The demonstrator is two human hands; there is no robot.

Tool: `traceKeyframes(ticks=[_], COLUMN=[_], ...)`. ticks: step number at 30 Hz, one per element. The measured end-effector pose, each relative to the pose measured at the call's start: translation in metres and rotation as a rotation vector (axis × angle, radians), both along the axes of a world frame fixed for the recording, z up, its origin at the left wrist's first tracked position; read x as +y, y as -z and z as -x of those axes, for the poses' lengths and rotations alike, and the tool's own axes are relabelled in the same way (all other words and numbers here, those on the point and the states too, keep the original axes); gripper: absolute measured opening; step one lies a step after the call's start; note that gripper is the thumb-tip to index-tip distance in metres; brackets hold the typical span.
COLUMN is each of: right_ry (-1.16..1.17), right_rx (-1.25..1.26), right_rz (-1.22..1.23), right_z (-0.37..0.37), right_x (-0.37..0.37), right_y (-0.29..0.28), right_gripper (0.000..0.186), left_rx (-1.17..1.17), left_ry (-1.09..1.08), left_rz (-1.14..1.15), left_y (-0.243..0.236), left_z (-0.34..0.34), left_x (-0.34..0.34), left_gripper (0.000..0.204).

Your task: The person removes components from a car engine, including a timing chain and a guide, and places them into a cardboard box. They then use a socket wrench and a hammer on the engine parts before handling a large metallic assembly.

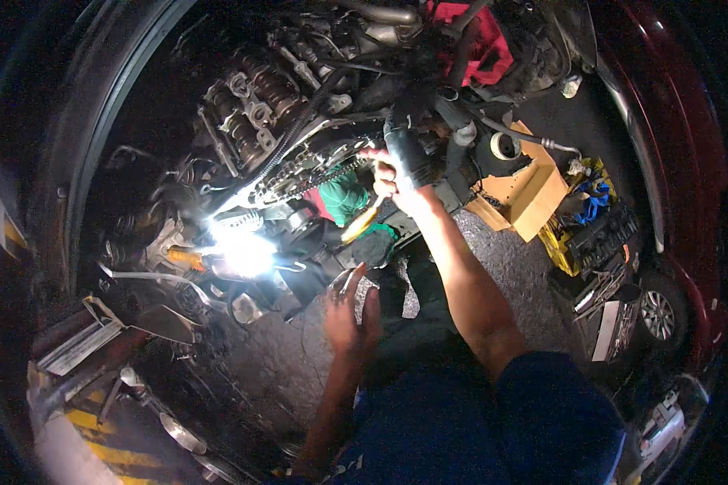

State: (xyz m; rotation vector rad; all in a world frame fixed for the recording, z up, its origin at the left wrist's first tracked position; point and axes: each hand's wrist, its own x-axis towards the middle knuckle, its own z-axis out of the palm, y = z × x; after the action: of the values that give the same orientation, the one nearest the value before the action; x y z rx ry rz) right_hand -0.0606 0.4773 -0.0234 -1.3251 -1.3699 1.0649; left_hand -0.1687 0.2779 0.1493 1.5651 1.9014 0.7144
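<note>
My right hand [392,179] reaches into the engine bay with closed fingers, beside a thick black hose [404,145]. A tool with a yellow handle [362,225] slants down from this hand; its working end cannot be made out. Just left of it runs the timing chain [332,174] along the open side of the engine [255,113]. A green cloth [345,198] is tucked below the chain, and a darker green cloth [376,242] lies under the yellow handle. Lower down, my left hand [349,314] hovers with its fingers apart, holding nothing.
A glaring work light [247,255] shines at the left of the engine. On the right are an open cardboard box [519,190], a tape roll [505,145], a tray of tools [611,311] and a wheel [658,314]. A red cloth [481,48] lies at the far side.
</note>
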Motion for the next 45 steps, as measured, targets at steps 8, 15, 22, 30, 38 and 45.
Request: traceKeyframes(ticks=[8, 15, 22, 30, 38, 45], right_ry=[-0.218, 0.089, -0.276, -0.104, 0.138, -0.356], right_rx=[1.251, 0.023, 1.411, 0.929, -0.009, 1.217], right_rz=[0.746, -0.017, 0.774, 0.677, 0.174, 0.646], right_z=[-0.008, 0.002, -0.007, -0.008, 0.000, -0.015], right_x=[-0.004, -0.005, -0.005, -0.004, -0.001, -0.003], right_y=[-0.025, -0.014, -0.021, -0.020, 0.007, -0.017], right_gripper=[0.025, 0.030, 0.026, 0.020, 0.028, 0.032], left_rx=[-0.020, -0.032, -0.074, -0.062, -0.060, -0.028], left_ry=[0.015, 0.012, -0.020, 0.011, 0.100, 0.143], left_rz=[-0.024, -0.032, -0.022, 0.034, -0.095, -0.287], left_y=[0.012, 0.006, 0.004, 0.010, 0.033, 0.029], left_z=[0.007, 0.009, 0.011, 0.007, -0.022, -0.024], left_x=[-0.010, -0.009, -0.010, 0.006, 0.050, 0.039], left_gripper=[0.040, 0.039, 0.039, 0.042, 0.040, 0.034])
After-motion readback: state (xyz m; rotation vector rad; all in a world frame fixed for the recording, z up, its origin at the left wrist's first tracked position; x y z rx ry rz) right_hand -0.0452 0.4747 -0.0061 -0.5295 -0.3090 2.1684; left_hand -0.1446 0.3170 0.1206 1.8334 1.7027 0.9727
